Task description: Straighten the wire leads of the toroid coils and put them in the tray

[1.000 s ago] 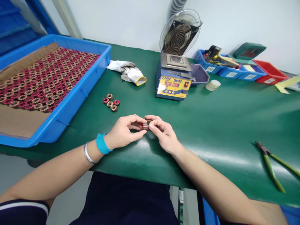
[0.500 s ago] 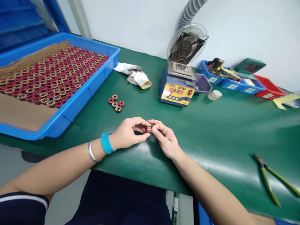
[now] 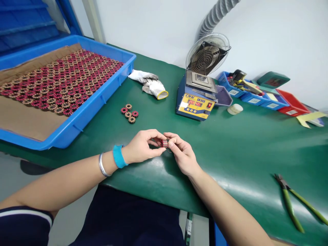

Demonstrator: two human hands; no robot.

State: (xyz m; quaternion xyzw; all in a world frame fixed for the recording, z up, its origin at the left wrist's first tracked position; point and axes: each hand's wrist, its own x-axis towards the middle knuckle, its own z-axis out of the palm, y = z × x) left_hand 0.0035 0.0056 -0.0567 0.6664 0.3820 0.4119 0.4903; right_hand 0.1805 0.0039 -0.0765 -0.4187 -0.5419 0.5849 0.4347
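A small wound stator (image 3: 164,143), red with pale stripes along its side, is held above the near part of the green bench. My left hand (image 3: 143,146) grips it between thumb and fingertips. The fingers of my right hand (image 3: 183,153) are pinched together against its right end. A thin wire (image 3: 169,150) curls out beneath those fingertips; whether they grip the wire or the stator's edge is hard to see. Several similar ring-shaped stators (image 3: 131,119), with red or copper windings, lie in a small cluster beyond my left hand.
On the left, a blue tray (image 3: 77,128) holds rows of stators on cardboard. White gloves (image 3: 153,87) lie behind the cluster. A soldering pot (image 3: 196,104) stands under a fan (image 3: 206,59). Green-handled cutters (image 3: 289,201) rest at right; blue and red bins (image 3: 292,102) line the wall.
The view has shifted slightly. Both hands keep hold at the stator, which has turned a little, and the thin wire below the right fingertips shows more clearly.
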